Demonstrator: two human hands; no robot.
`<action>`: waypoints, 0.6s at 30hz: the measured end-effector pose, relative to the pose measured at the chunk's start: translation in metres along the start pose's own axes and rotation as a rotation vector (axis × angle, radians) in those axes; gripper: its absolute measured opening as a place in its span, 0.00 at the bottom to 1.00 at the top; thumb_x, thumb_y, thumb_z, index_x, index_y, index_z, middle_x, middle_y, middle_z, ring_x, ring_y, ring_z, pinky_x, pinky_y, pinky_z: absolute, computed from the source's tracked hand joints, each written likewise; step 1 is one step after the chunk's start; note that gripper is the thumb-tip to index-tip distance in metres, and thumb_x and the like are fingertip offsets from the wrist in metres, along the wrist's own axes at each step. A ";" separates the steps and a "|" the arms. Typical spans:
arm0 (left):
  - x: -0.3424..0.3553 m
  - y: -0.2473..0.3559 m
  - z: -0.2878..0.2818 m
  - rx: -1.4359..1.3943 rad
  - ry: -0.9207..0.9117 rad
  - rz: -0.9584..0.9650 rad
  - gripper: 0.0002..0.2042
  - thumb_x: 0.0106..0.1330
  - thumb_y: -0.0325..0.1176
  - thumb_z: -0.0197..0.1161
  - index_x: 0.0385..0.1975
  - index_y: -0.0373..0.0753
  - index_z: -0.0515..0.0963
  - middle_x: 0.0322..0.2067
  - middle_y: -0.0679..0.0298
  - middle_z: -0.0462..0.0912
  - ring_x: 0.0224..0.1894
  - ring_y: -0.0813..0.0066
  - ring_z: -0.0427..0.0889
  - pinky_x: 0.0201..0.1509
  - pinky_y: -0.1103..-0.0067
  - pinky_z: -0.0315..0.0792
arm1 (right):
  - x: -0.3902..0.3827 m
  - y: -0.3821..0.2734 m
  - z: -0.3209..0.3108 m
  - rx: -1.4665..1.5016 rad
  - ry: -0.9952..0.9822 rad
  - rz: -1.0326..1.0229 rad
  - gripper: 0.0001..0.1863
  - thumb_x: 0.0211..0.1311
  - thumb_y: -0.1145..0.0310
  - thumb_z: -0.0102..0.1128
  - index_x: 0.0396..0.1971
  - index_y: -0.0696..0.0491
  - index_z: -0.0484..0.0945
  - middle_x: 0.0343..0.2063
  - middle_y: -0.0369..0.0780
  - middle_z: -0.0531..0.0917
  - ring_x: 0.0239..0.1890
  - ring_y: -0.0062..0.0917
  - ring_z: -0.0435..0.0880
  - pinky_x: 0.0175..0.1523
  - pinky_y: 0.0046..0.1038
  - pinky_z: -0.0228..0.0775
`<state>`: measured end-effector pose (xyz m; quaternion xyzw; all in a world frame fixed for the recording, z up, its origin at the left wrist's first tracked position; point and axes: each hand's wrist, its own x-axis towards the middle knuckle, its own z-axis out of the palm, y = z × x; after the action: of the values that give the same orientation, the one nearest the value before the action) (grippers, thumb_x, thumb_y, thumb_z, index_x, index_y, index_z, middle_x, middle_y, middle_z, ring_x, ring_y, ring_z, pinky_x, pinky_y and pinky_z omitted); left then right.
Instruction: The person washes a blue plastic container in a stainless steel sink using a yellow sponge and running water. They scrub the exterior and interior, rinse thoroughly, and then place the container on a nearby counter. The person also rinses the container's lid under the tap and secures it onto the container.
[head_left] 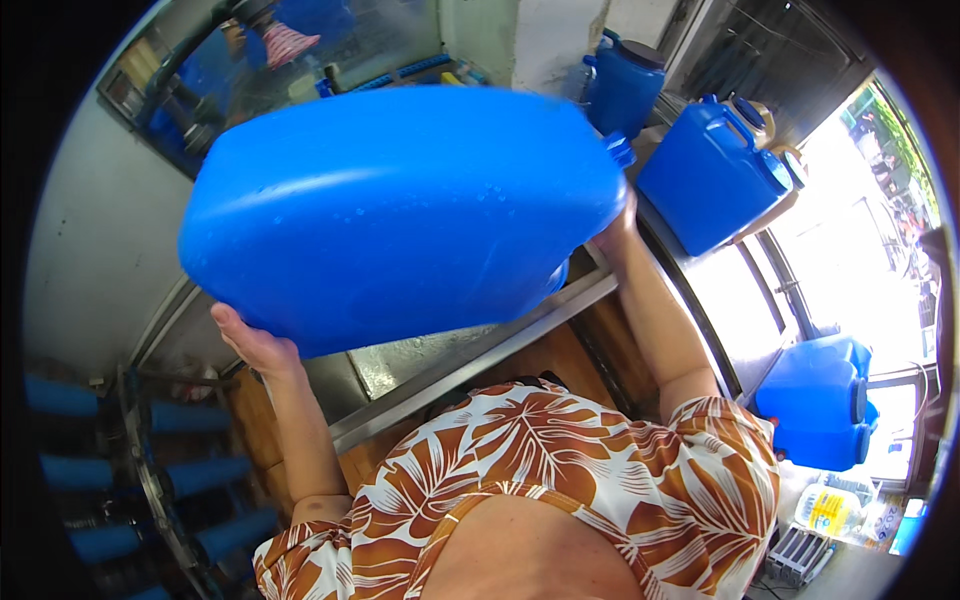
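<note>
Balance seems to matter most in supporting this bulky blue container [400, 220]: both palms should press evenly from opposite ends, wrists kept firm and elbows close, since smooth wet-looking plastic could slip. Left hand [258, 342] props its lower near corner, thumb showing at the edge; right hand [618, 222] holds the other end, just below a small blue spout [621, 150], its fingers mostly hidden, so I cannot tell whether they hook a handle. Hands are set wide apart, with the container lying on its side between them and extending beyond, away from the body. Metal rim [480, 358] runs below, between the forearms; another blue jug [705, 185] stands beyond the right hand.
</note>
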<state>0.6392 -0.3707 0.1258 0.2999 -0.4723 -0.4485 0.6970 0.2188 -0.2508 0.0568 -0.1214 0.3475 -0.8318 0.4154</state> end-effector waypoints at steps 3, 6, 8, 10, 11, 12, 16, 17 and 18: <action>-0.042 -0.032 0.024 -0.173 0.021 0.001 0.34 0.67 0.63 0.49 0.57 0.36 0.67 0.50 0.61 0.75 0.52 0.68 0.75 0.58 0.72 0.69 | -0.002 -0.100 -0.010 -0.524 0.159 -0.375 0.25 0.67 0.49 0.50 0.47 0.58 0.75 0.39 0.43 0.82 0.39 0.30 0.83 0.43 0.32 0.79; -0.087 -0.073 0.061 -0.262 -0.172 0.035 0.29 0.68 0.59 0.51 0.55 0.40 0.68 0.50 0.65 0.75 0.52 0.73 0.74 0.59 0.71 0.66 | -0.021 -0.205 -0.027 -0.727 0.287 -0.608 0.25 0.68 0.50 0.50 0.48 0.57 0.75 0.39 0.42 0.82 0.39 0.28 0.82 0.43 0.30 0.78; -0.106 -0.101 0.092 -0.323 -0.348 0.062 0.26 0.69 0.59 0.51 0.51 0.40 0.70 0.48 0.66 0.75 0.49 0.75 0.73 0.55 0.73 0.66 | -0.051 -0.274 -0.034 -0.804 0.319 -0.712 0.24 0.68 0.50 0.50 0.49 0.57 0.75 0.39 0.42 0.82 0.39 0.27 0.82 0.44 0.28 0.77; -0.123 -0.119 0.125 -0.279 -0.397 0.022 0.22 0.68 0.58 0.53 0.41 0.42 0.74 0.41 0.68 0.76 0.45 0.77 0.72 0.50 0.75 0.65 | -0.087 -0.335 -0.035 -0.880 0.338 -0.781 0.24 0.69 0.50 0.49 0.50 0.57 0.75 0.39 0.41 0.82 0.40 0.26 0.82 0.44 0.27 0.76; -0.130 -0.125 0.141 -0.268 -0.469 0.050 0.22 0.67 0.55 0.56 0.40 0.39 0.76 0.40 0.66 0.78 0.46 0.74 0.73 0.54 0.72 0.64 | -0.106 -0.361 -0.035 -0.914 0.348 -0.806 0.24 0.69 0.51 0.49 0.50 0.57 0.75 0.39 0.41 0.82 0.40 0.25 0.82 0.44 0.26 0.76; -0.137 -0.130 0.160 -0.180 -0.558 -0.024 0.21 0.66 0.53 0.59 0.39 0.37 0.79 0.40 0.64 0.80 0.47 0.71 0.74 0.57 0.69 0.62 | -0.123 -0.386 -0.037 -0.952 0.360 -0.822 0.24 0.69 0.51 0.49 0.51 0.56 0.75 0.40 0.40 0.82 0.40 0.25 0.81 0.44 0.25 0.76; -0.163 -0.126 0.212 0.323 -0.908 0.233 0.12 0.62 0.41 0.66 0.39 0.40 0.83 0.44 0.59 0.85 0.50 0.65 0.81 0.70 0.57 0.47 | -0.175 -0.446 -0.044 -1.088 0.420 -0.828 0.24 0.70 0.51 0.49 0.52 0.56 0.75 0.40 0.39 0.82 0.40 0.22 0.81 0.44 0.22 0.74; -0.172 -0.124 0.223 0.322 -0.958 0.190 0.12 0.62 0.39 0.66 0.39 0.40 0.83 0.42 0.60 0.85 0.49 0.66 0.81 0.71 0.57 0.48 | -0.182 -0.451 -0.049 -1.151 0.472 -0.816 0.24 0.71 0.52 0.49 0.53 0.55 0.75 0.40 0.39 0.82 0.40 0.22 0.81 0.45 0.21 0.74; -0.172 -0.122 0.225 0.332 -1.004 0.154 0.11 0.62 0.38 0.66 0.39 0.39 0.83 0.41 0.61 0.86 0.49 0.68 0.81 0.71 0.57 0.48 | -0.184 -0.453 -0.048 -1.238 0.541 -0.821 0.25 0.70 0.49 0.48 0.52 0.55 0.76 0.39 0.39 0.81 0.40 0.21 0.80 0.43 0.21 0.74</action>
<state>0.3627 -0.2642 0.0403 0.1188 -0.8330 -0.4035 0.3594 0.0359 0.1020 0.3453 -0.2424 0.7637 -0.5747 -0.1667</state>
